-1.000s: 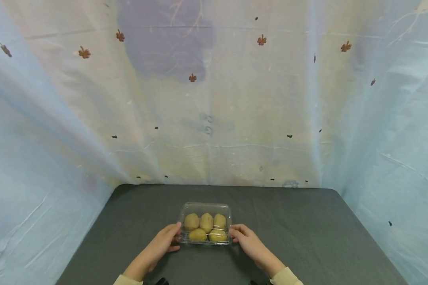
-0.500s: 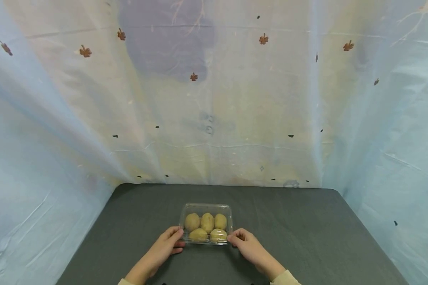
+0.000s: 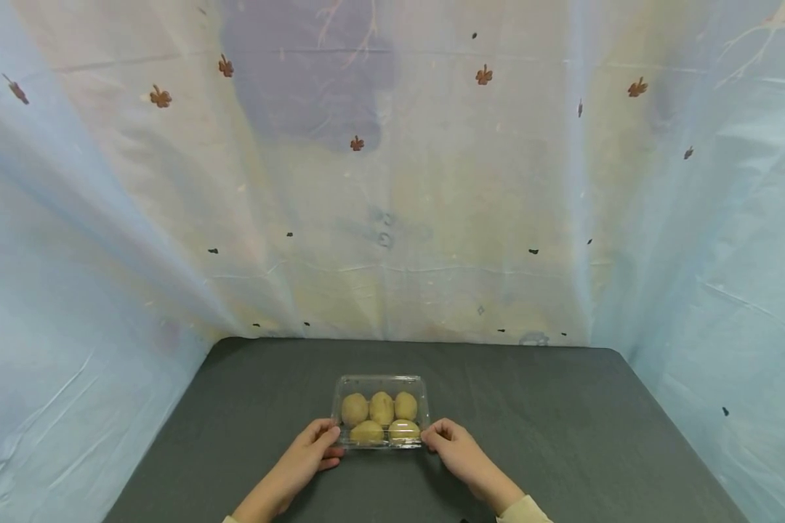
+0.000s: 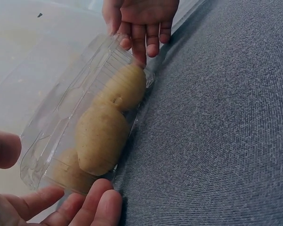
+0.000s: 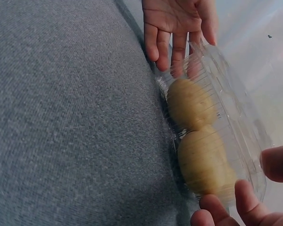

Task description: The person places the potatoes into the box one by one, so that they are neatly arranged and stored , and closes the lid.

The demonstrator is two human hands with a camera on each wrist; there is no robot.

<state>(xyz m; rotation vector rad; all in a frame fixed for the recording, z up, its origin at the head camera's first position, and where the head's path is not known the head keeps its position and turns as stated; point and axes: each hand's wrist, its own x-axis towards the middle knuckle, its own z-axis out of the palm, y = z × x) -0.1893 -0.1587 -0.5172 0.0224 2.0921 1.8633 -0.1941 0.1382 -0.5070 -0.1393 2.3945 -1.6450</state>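
A clear plastic clamshell box [image 3: 379, 383] sits on the dark grey cloth in the head view. Several yellow-brown potatoes [image 3: 381, 408] show through its lid, in a back row and a front row. At the box's near left corner is my left hand [image 3: 307, 450], its thumb on the lid edge and its fingers along the side. My right hand [image 3: 454, 447] pinches the near right corner between thumb and fingers. Both wrist views show the box's ribbed side wall, with potatoes [image 4: 101, 139] close behind it and the opposite hand at the far end.
The grey cloth-covered tabletop [image 3: 530, 392] extends around the box on all sides. Pale patterned plastic sheeting [image 3: 392, 290] hangs behind the table and along its left and right sides.
Both hands have slid slightly nearer to the box's front corners. In the head view, the box and the left hand sit a few pixels farther right and lower.
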